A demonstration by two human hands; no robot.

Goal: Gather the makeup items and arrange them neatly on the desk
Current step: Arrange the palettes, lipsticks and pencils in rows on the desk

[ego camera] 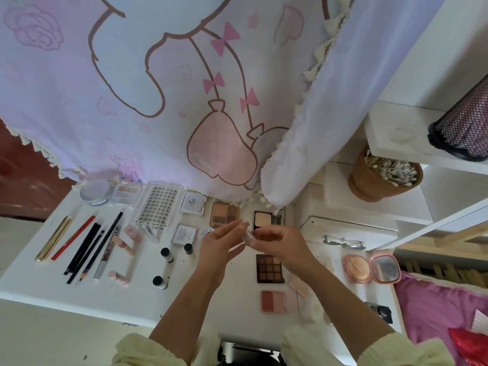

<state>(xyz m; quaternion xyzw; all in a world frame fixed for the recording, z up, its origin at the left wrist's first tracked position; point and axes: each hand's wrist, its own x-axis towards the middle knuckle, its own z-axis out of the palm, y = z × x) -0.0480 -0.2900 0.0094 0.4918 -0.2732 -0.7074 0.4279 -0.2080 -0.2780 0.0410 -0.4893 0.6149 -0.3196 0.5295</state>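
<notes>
Above the middle of the white desk (52, 291), my left hand (219, 244) and my right hand (282, 243) meet on a small clear case (248, 237); both pinch it between fingertips. Beneath them lies a dark brown eyeshadow palette (270, 268), and a pink blush palette (274, 301) sits nearer me. Pencils and brushes (87, 247) lie in a row at the left. A lash tray (158, 204), a round jar (95, 192), compacts (192, 203) and a tan palette (224, 214) line the back edge. Three small black-capped bottles (167, 254) stand mid-desk.
A pink cartoon curtain (171, 88) hangs over the desk's back edge. An open pink mirror compact (371, 268) and glasses (343, 243) lie right. A pot of cotton swabs (385, 178) stands on white shelving (412, 215). Pink bedding (435, 307) lies at lower right.
</notes>
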